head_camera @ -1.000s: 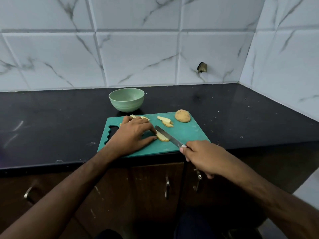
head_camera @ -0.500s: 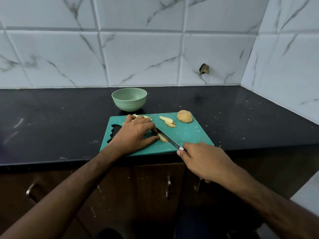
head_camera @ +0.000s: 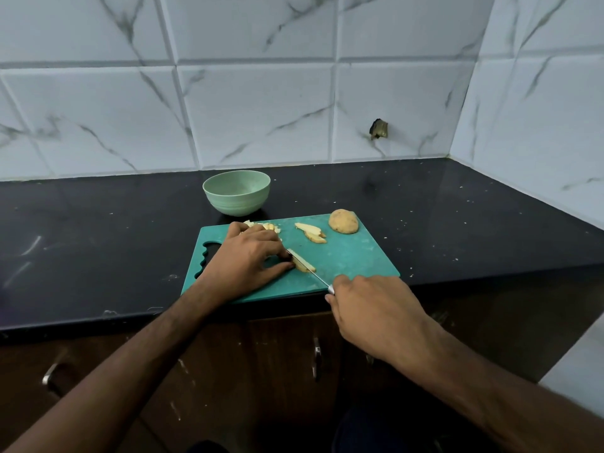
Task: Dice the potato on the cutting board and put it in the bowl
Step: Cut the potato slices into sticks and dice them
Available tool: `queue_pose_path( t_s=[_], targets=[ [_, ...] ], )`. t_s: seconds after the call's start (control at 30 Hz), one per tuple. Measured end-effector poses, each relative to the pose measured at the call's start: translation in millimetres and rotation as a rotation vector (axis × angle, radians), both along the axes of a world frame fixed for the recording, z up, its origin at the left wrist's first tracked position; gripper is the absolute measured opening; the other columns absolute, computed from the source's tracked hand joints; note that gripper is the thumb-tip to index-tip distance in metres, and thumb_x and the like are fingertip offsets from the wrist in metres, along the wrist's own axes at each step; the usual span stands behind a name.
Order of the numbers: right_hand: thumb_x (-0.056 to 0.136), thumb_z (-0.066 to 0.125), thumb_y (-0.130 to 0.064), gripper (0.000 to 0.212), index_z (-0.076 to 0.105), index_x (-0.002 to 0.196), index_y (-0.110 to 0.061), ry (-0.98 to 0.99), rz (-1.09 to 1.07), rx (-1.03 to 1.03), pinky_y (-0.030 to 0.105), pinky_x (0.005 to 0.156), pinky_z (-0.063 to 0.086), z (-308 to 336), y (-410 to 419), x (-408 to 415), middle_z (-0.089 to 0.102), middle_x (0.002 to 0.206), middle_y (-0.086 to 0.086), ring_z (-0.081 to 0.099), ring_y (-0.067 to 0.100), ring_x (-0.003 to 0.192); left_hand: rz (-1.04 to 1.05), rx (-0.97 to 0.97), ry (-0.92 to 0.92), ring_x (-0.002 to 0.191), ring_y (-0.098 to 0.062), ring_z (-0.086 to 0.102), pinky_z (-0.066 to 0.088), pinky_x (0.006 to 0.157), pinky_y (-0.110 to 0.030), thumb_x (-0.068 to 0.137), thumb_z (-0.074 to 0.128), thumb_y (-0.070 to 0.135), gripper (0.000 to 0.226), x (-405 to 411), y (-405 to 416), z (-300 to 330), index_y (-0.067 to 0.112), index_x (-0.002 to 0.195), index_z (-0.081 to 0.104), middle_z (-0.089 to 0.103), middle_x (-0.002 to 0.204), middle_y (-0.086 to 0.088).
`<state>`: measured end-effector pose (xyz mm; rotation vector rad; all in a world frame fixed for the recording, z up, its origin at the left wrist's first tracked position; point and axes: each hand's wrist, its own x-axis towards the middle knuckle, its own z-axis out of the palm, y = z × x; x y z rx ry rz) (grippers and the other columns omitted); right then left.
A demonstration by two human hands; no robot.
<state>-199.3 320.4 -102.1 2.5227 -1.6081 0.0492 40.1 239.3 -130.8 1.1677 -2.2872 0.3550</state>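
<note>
Nearest us, brown cabinet doors (head_camera: 281,361) with metal handles sit under the black counter (head_camera: 98,256), whose front edge carries the teal cutting board (head_camera: 353,256). Nothing stands between our hands and the board. Our right hand (head_camera: 376,308) curls around the knife (head_camera: 310,269) handle at the board's near edge, the blade angling up-left. Our left hand (head_camera: 248,256) rests fingers-down on the board, fingertips and thumb pinching the potato slice (head_camera: 302,264) where the blade meets it. Farther back lie cut strips (head_camera: 310,232), a small heap of pieces (head_camera: 268,227) just beyond our left knuckles, and the uncut potato half (head_camera: 343,221) at the far right corner. Behind the board stands the green bowl (head_camera: 236,192), against the marble-tiled wall (head_camera: 261,109). Compared with a moment ago, the blade sits closer to our left fingertips and lower on the slice.
</note>
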Motion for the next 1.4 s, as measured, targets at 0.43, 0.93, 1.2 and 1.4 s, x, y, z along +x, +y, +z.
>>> queue_pose_path(
  t_s=[0.43,0.93,1.2,1.4],
  targets=[
    [0.109,0.030,-0.045,0.030,0.047,0.096,-0.023,-0.103,-0.033,0.149,0.029,0.057,0.034,10.4,-4.4,-4.2,0.045,0.075,-0.008,0.045,0.007,0.063,-0.027,-0.052,0.040,0.111,-0.010,0.062,0.044,0.089,-0.037,0.091,0.072,0.031,0.021,-0.3,0.4,1.1,0.025,0.111,0.070,0.068,0.113,0.010],
    [0.109,0.030,-0.045,0.031,0.048,0.096,-0.023,-0.044,-0.006,0.127,0.032,0.062,0.040,5.5,-9.2,-1.7,0.047,0.075,-0.008,0.048,0.008,0.064,0.004,-0.001,0.015,0.104,-0.011,0.063,0.038,0.095,-0.034,0.089,0.069,0.038,0.017,0.2,-1.5,1.7,0.025,0.101,0.069,0.067,0.103,0.013],
    [0.108,0.027,-0.053,0.042,0.053,0.091,-0.024,-0.107,-0.127,0.206,0.031,0.062,0.049,34.0,-37.2,-29.0,0.062,0.087,-0.003,0.063,0.010,0.059,0.000,0.077,0.017,0.125,-0.007,0.053,0.035,0.108,-0.038,0.094,0.060,0.042,0.042,-1.2,1.2,3.7,0.029,0.134,0.053,0.063,0.127,0.014],
    [0.107,0.030,-0.054,0.044,0.058,0.091,-0.024,-0.238,-0.115,0.294,0.034,0.063,0.059,36.2,-38.3,-32.0,0.065,0.083,0.000,0.071,0.016,0.057,-0.014,0.052,0.031,0.094,-0.003,0.053,0.040,0.095,-0.040,0.093,0.060,0.048,0.033,-0.3,0.7,1.7,0.032,0.122,0.053,0.059,0.090,0.018]
  ],
)
